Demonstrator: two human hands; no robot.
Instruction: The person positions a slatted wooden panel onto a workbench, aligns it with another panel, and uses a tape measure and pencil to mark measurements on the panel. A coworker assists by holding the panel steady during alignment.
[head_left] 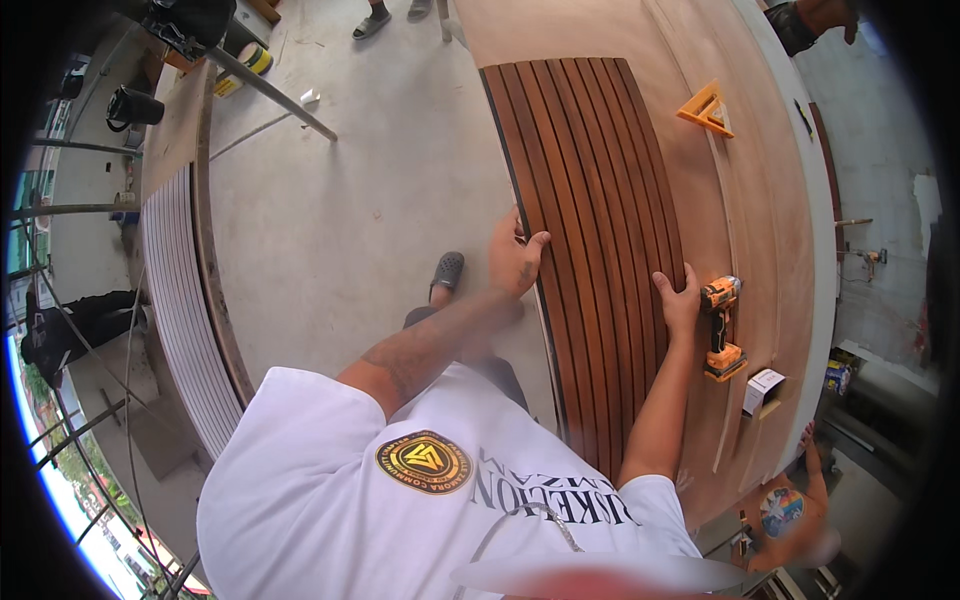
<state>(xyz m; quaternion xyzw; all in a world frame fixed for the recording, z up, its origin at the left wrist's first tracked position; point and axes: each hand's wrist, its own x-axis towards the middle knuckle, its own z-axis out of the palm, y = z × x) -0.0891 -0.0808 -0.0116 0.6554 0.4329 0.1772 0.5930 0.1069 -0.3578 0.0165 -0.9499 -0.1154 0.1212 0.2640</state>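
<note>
A long brown slatted wood panel (590, 250) with dark grooves lies lengthwise over the near edge of a plywood-topped workbench (770, 220). My left hand (517, 258) grips its left edge, thumb on top and the other fingers partly hidden below. On the opposite edge, my right hand (680, 300) holds the panel with the thumb over the slats. Just right of that hand, an orange and black cordless drill (722, 325) lies on the bench. An orange triangular speed square (707, 108) is farther up the same surface.
A small white box (763, 391) sits near the bench's right edge. Another person (795, 515) is at the lower right, and a co-worker's hand (828, 14) shows at the top right. A pale slatted panel (185, 300) stands at left beside metal scaffold poles (270, 92).
</note>
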